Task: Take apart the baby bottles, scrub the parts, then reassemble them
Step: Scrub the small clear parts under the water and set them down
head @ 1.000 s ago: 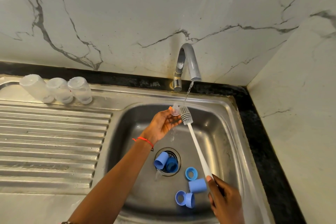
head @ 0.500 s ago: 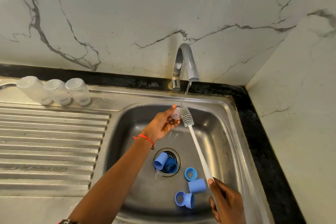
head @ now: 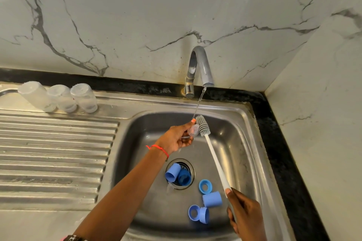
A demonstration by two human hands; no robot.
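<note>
Over the steel sink [head: 241, 135], my left hand [head: 175, 138] pinches a clear silicone nipple [head: 193, 129] under the thin water stream from the tap [head: 199, 68]. My right hand [head: 245, 216] grips the white handle of a long bottle brush [head: 215, 158], and its grey bristle head touches the nipple. Blue caps and rings lie on the sink floor: two on the drain [head: 177, 175], a ring [head: 205, 186], a cap [head: 212, 199] and a further pair [head: 198, 214]. Three clear bottle bodies [head: 62, 98] stand upside down at the back of the draining board.
The ribbed steel draining board [head: 52, 152] fills the left side. A marble wall rises behind, and a second marble wall [head: 323, 123] closes the right. A black counter strip [head: 284, 152] borders the sink.
The brush head has slid slightly against the nipple, and my left-hand fingers have shifted around it. Both hands stay under the running water.
</note>
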